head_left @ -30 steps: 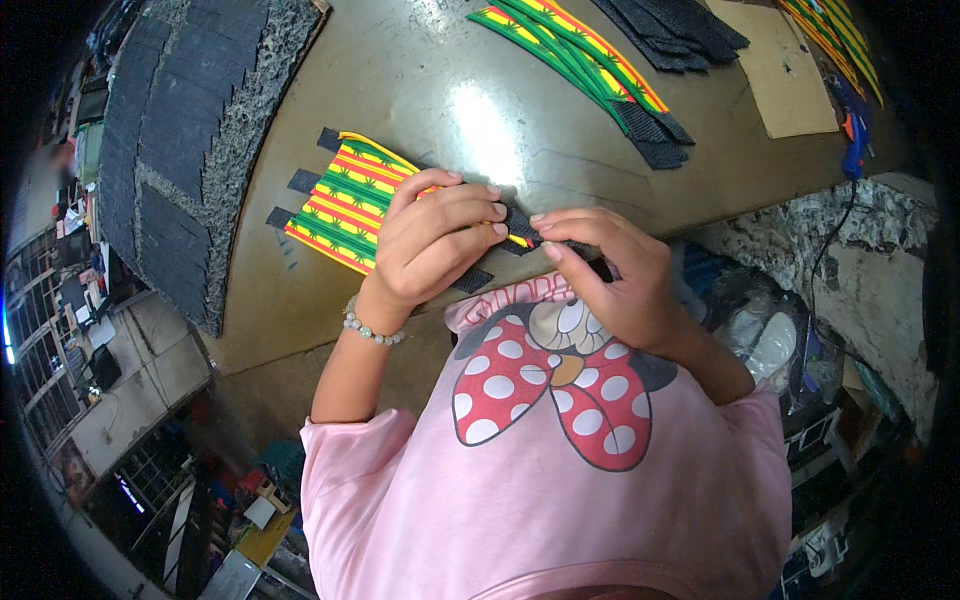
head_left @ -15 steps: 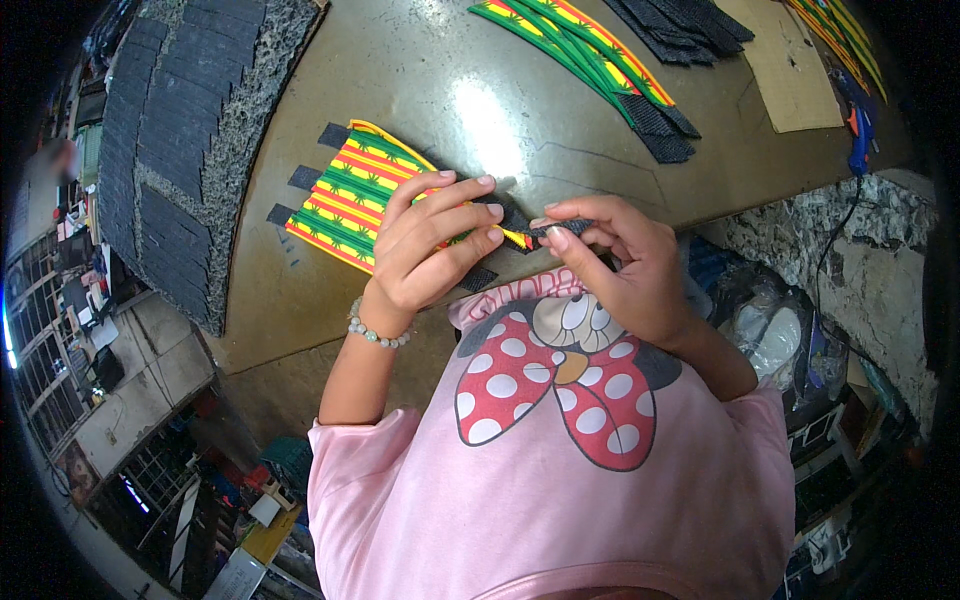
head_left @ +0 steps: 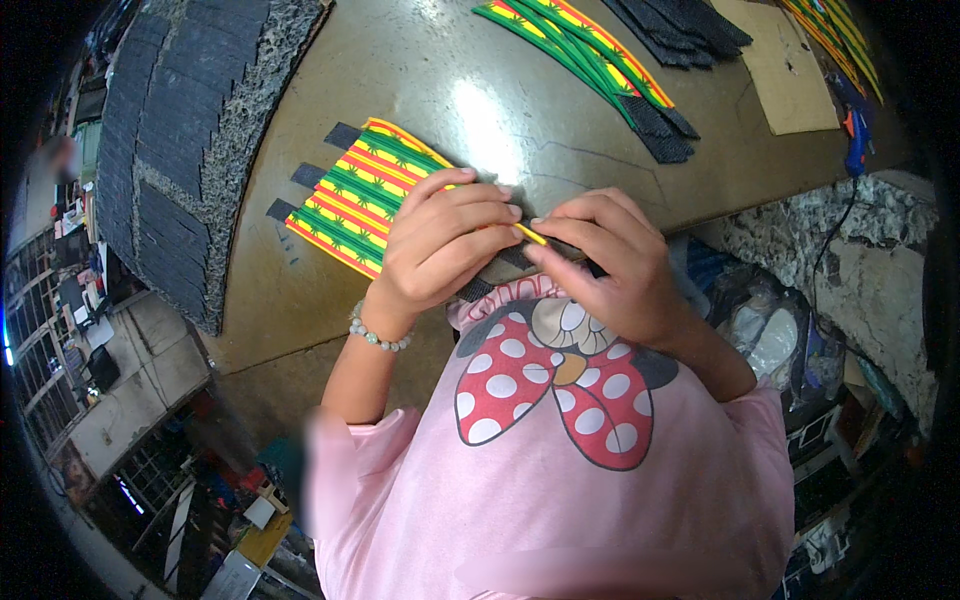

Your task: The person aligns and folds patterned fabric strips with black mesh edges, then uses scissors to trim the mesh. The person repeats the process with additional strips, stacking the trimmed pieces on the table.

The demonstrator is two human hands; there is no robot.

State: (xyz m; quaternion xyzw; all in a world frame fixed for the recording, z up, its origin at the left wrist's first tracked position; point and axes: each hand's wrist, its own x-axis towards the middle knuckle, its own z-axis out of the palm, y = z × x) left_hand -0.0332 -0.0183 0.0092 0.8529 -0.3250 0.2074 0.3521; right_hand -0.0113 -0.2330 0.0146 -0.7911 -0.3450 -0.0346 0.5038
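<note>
Striped fabric strips [head_left: 375,175] in green, yellow and red with leaf prints lie side by side at the table's near edge. Black textured tabs [head_left: 309,175] stick out at their far left ends. Across their near ends lies my left hand [head_left: 440,240], a beaded bracelet on its wrist, its fingers together and closed over the strips. My right hand [head_left: 615,260] pinches the end of one strip between thumb and fingertips. A narrow yellow edge [head_left: 532,235] shows between the two hands. The black tab at this end is mostly hidden by my right hand.
More striped strips [head_left: 585,50] with black tabs lie at the far middle, beside a pile of black strips [head_left: 680,30] and a cardboard piece [head_left: 785,70]. A blue corded tool [head_left: 857,140] rests at the right edge. Rows of black pieces cover a grey sheet [head_left: 235,130] at left.
My right hand has shifted its pinch from the black tab to the yellow strip end, close to my left fingertips. The strips' top edge has slid slightly right.
</note>
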